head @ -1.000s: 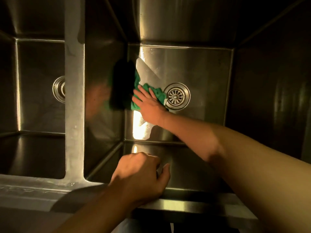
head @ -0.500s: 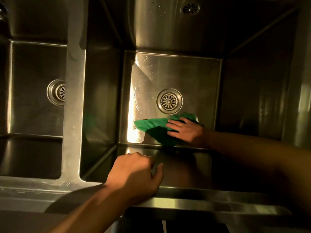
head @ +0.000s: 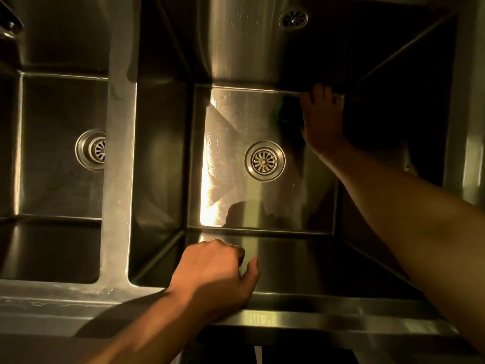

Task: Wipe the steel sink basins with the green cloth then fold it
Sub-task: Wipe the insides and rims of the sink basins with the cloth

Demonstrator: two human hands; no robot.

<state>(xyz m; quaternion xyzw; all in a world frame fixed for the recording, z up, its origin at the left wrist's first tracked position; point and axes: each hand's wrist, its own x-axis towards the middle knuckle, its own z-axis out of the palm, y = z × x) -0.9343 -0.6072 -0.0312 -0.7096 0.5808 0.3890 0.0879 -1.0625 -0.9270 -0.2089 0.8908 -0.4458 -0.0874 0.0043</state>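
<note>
Our right hand (head: 324,122) has swept from the near edge, past the drain (head: 265,161), into the far right corner. Its fingers lie flat, pressing the green cloth (head: 288,112), which is barely visible. Our left hand (head: 215,274) stays on the front rim (head: 328,317), fingers curled; gripping or not, we can't tell. The right basin (head: 236,122) looks mid-wipe, and the folding is still to come.
</note>
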